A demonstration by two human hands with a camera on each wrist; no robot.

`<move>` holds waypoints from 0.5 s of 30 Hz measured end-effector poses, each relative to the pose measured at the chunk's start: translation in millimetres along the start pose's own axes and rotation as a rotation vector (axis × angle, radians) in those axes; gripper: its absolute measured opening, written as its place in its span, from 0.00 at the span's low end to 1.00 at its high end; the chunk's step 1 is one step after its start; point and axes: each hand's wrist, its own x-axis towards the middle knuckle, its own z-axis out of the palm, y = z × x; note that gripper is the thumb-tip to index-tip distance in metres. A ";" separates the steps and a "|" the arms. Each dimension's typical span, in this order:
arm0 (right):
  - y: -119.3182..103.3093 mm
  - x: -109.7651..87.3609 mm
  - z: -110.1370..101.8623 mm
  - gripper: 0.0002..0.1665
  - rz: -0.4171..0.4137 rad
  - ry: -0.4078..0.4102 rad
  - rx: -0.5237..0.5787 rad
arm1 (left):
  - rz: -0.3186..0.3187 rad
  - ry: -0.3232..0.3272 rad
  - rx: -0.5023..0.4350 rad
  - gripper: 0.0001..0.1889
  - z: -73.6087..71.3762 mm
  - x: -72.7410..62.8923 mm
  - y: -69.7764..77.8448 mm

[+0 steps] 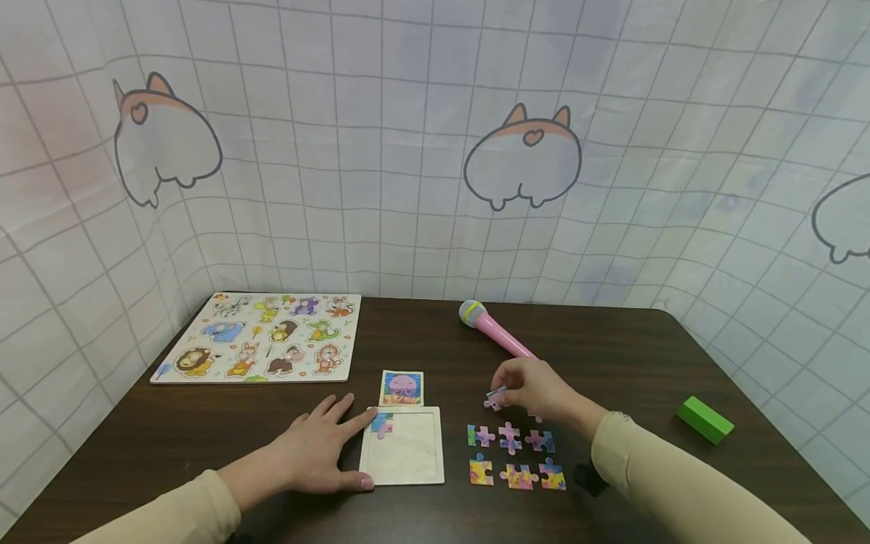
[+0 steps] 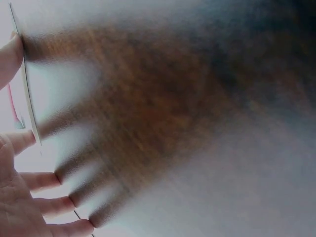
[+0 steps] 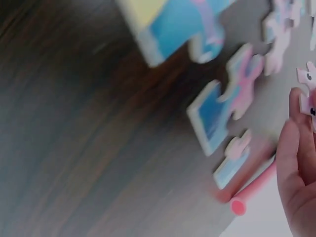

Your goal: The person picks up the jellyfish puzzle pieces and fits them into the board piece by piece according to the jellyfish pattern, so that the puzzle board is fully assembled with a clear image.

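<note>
My left hand (image 1: 316, 453) lies with fingers spread, thumb and index fingertip on the left edge of a white puzzle tray (image 1: 411, 477). A blue and pink jigsaw piece (image 1: 382, 425) sits in the tray's upper left corner. The left wrist view shows those straight fingers (image 2: 42, 181) from the palm side. Between thumb and fingers, my right hand (image 1: 540, 389) pinches a pink jigsaw piece (image 1: 494, 400) with dark eye spots, close over the table. Several loose jigsaw pieces (image 1: 510, 437) lie in rows below that hand, one partly hidden by it.
A picture card (image 1: 402, 388) of a pink jellyfish touches the tray's top edge. The animal puzzle board (image 1: 272, 340) lies at back left. A pink toy microphone (image 1: 499, 332) rests behind my right hand, and a green block (image 1: 705, 420) at right. Grid-patterned curtains enclose the table.
</note>
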 end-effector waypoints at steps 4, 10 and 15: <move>-7.4 1.8 -0.8 0.09 0.082 0.014 0.191 | 0.017 0.010 -0.006 0.52 0.0 -0.6 -0.6; -20.1 5.0 3.8 0.14 0.149 -0.009 0.381 | 0.025 0.018 -0.001 0.52 0.3 -0.6 -1.0; -33.7 8.0 15.1 0.13 0.193 -0.035 0.433 | 0.021 0.019 0.000 0.52 0.6 -0.3 -1.3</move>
